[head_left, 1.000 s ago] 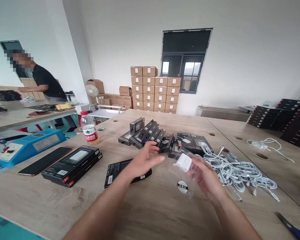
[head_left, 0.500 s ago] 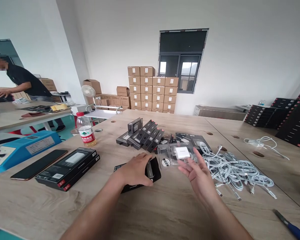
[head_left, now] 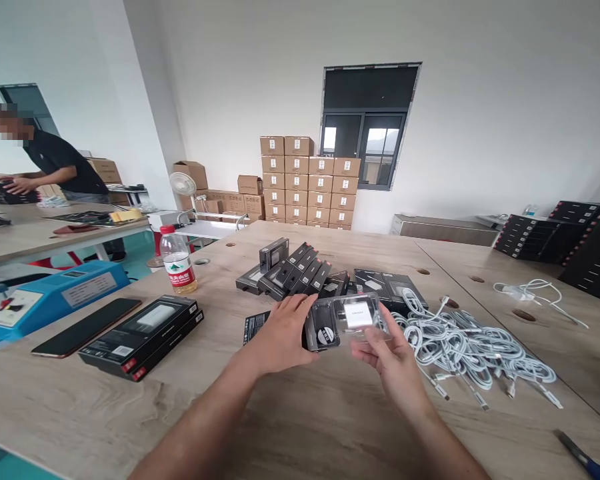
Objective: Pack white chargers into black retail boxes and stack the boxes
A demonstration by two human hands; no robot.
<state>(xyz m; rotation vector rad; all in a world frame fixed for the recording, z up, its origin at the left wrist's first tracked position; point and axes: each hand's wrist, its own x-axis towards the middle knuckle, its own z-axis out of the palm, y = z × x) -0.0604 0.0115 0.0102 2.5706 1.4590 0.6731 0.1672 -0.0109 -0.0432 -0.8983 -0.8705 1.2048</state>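
My left hand [head_left: 283, 337] is wrapped round a black retail box [head_left: 254, 327], hiding most of it. My right hand [head_left: 387, 347] pinches the right end of a clear plastic tray [head_left: 337, 339], thumb in front. A white charger [head_left: 359, 315] sits in the tray's right compartment, and a round white sticker [head_left: 325, 335] is at its left. The tray's left end meets the box beside my left thumb; how far it is inside, I cannot tell. Behind my hands lies a pile of black boxes [head_left: 300, 270]. Bundled white cables [head_left: 470, 347] lie right of my right hand.
At left are two stacked black boxes [head_left: 145, 330], a phone [head_left: 85, 327], a water bottle [head_left: 178, 263] and a blue machine [head_left: 65, 293]. A blue-handled tool [head_left: 583, 460] lies front right. Black box stacks [head_left: 535, 237] stand far right. A person [head_left: 63, 163] works at another table.
The clear tray with the charger has moved left against the box in my left hand. My right fingers have closed more on the tray. The view has shifted slightly.
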